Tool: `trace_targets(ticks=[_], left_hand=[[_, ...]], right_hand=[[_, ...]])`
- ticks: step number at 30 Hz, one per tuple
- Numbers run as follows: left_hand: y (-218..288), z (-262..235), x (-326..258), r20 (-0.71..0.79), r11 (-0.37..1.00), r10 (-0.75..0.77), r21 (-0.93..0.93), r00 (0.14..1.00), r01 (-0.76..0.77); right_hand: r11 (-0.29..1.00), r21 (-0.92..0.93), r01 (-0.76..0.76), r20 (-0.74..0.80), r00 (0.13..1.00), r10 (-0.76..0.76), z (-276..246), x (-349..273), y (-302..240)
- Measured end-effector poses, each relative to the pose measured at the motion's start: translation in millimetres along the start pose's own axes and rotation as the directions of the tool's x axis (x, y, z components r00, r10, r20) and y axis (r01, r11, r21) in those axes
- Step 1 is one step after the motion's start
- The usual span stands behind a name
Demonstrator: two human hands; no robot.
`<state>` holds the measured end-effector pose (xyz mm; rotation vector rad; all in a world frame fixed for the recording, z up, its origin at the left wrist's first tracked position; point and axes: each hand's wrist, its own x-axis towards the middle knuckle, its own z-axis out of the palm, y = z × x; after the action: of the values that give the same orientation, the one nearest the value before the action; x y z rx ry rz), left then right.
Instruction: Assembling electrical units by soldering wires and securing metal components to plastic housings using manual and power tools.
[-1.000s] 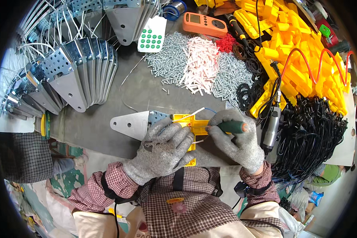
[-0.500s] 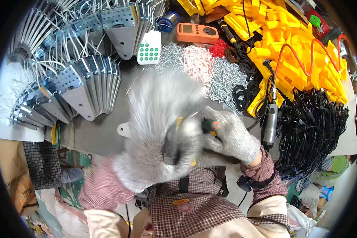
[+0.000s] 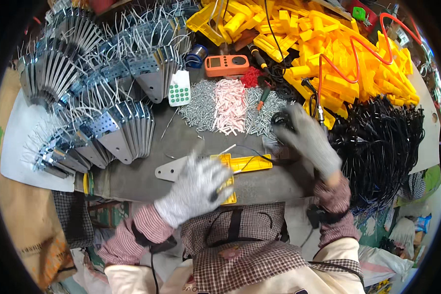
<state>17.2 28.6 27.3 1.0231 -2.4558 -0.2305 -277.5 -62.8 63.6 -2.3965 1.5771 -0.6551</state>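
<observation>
My left hand (image 3: 193, 188), in a grey glove and smeared by motion, is over a yellow plastic housing (image 3: 252, 163) and a grey metal plate with holes (image 3: 167, 171). Whether its fingers grip either one is unclear. A thin dark cable with a pale end (image 3: 229, 148) runs across the housing. Farther right, my gloved right hand (image 3: 311, 142) has fingers apart at some black ring-shaped parts (image 3: 280, 118), beside the silver screws (image 3: 264, 115). A screwdriver with a green and orange handle (image 3: 263, 98) lies on those screws.
Stacked metal brackets with white wires (image 3: 122, 132) fill the left. Pink sleeves (image 3: 230, 105), an orange meter (image 3: 227, 65) and a solder spool (image 3: 196, 55) are at the back. Yellow housings (image 3: 338, 59), a red coiled hose (image 3: 357, 73) and black cords (image 3: 377, 142) crowd the right.
My right hand has let go of the screwdriver and moved right to the black rings. My left hand has come down, uncovering the yellow housing and cable. The head view has shifted slightly.
</observation>
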Motion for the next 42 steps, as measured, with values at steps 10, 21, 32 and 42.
trace_targets(ticks=[10, 21, 32, 42], left_hand=[[-5, -14, 82, 0.155, 0.995, -0.097, 0.003, 0.983, 0.098], [4, 46, -1, -0.209, 0.939, -0.042, 0.325, 0.977, 0.11], [-14, 57, -12, -0.168, 0.995, -0.096, -0.013, 0.981, 0.095], [30, 51, -24, 0.138, 0.959, -0.085, 0.28, 0.987, 0.043]], right_hand=[[0.978, 0.17, 0.123, 0.224, 0.961, -0.16, -18, -45, -7], [0.977, 0.205, 0.056, 0.321, 0.939, -0.121, 21, -43, 13], [0.874, 0.335, 0.351, 0.171, 0.89, -0.423, 43, -25, -45], [0.919, 0.106, 0.379, 0.343, 0.854, -0.391, 76, -23, -51]])
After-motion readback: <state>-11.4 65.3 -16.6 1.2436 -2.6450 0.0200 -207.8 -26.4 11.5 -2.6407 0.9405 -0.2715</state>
